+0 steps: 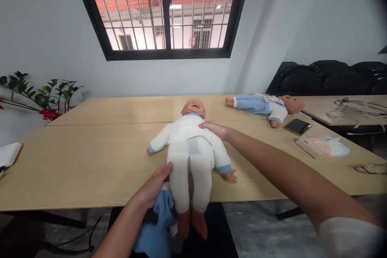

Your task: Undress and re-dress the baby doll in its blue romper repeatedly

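A baby doll (190,133) in a white top with blue cuffs and white leggings (178,169) lies face up at the table's front edge. Its head points away from me, and its bare feet hang over the edge. My left hand (159,181) is closed at the outer side of the leg on the left, thumb against the leggings; its other fingers are mostly hidden. At the right side of the chest, my right hand (213,129) grips the doll over its top. Light blue clothing (163,217) hangs below my left hand, beside the doll's legs.
A second doll (256,105) in blue and white lies at the back right of the table (90,161). Near it are a dark flat device (298,126), a tissue box (317,147) and glasses (370,168). A plant (48,94) stands left; black chairs (332,78) stand right.
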The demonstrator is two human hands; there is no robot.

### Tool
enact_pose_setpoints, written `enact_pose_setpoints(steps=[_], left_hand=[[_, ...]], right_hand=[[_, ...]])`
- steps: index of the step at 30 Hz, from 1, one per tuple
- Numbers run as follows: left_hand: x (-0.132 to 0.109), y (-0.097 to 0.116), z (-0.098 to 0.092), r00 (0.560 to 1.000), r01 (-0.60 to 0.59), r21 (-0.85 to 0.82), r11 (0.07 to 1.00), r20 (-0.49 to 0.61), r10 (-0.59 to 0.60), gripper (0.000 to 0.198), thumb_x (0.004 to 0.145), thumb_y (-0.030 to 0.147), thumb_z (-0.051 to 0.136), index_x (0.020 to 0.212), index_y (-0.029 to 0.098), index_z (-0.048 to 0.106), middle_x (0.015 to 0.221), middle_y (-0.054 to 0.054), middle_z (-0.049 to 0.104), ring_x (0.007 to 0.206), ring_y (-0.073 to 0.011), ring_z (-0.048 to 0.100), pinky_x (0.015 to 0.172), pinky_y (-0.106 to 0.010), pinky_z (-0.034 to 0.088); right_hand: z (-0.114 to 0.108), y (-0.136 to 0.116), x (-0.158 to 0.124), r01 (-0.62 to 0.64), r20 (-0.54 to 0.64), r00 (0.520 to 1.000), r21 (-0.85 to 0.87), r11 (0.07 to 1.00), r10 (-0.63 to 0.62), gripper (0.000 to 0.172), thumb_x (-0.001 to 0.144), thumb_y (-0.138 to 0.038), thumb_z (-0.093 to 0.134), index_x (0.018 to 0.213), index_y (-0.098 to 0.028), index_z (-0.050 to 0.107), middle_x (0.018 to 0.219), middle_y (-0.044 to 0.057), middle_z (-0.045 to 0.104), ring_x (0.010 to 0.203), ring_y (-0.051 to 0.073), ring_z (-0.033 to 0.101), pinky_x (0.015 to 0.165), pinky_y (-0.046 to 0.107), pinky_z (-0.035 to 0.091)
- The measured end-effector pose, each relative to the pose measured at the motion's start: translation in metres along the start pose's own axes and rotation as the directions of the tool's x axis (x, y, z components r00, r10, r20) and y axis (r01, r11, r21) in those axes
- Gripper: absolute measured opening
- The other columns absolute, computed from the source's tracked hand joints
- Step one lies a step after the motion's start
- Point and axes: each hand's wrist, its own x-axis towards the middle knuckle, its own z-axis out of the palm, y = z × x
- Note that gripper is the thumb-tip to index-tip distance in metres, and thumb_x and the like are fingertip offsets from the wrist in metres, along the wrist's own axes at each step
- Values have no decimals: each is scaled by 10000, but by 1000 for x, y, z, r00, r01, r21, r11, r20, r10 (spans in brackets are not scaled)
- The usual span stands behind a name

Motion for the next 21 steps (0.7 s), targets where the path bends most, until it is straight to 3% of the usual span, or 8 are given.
enact_pose_setpoints(steps=[4, 12, 17, 21], left_hand=[[25, 5, 2, 997, 36, -35, 999, -73, -39, 680, 873, 671, 717, 1280, 127, 737, 1204, -179, 789, 1144, -350, 731, 1036, -453, 556], [71, 12, 2, 994, 26, 22, 999, -106, -24, 688, 882, 700, 686, 1270, 135, 745, 1249, -174, 776, 1117, -338, 731, 1035, -455, 547], [91, 16, 6, 990, -57, 102, 993, -124, 69, 673, 906, 707, 652, 1225, 123, 755, 1252, -171, 773, 1166, -343, 702, 1060, -439, 514], [96, 14, 7, 980, -112, 146, 983, -147, 134, 665, 897, 710, 662, 1213, 129, 728, 1188, -144, 786, 1128, -328, 694, 974, -419, 539]], right_hand=[[-19, -3, 34, -58, 12, 998, 1, 998, 58, 288, 892, -292, 649, 1099, -117, 747, 1023, 121, 825, 916, 253, 772, 846, 324, 617], [-53, 1, 90, 35, -60, 997, -219, 975, -49, 306, 811, -282, 723, 1084, -144, 740, 1052, 109, 816, 956, 275, 756, 829, 312, 598], [-64, -1, 116, 41, -104, 991, -402, 915, -90, 347, 808, -333, 687, 1093, -140, 725, 1124, 116, 800, 1014, 300, 746, 825, 329, 597], [-68, -4, 119, 28, -138, 984, -514, 857, -114, 312, 832, -357, 694, 1035, -122, 732, 1084, 151, 794, 992, 332, 738, 866, 380, 582]])
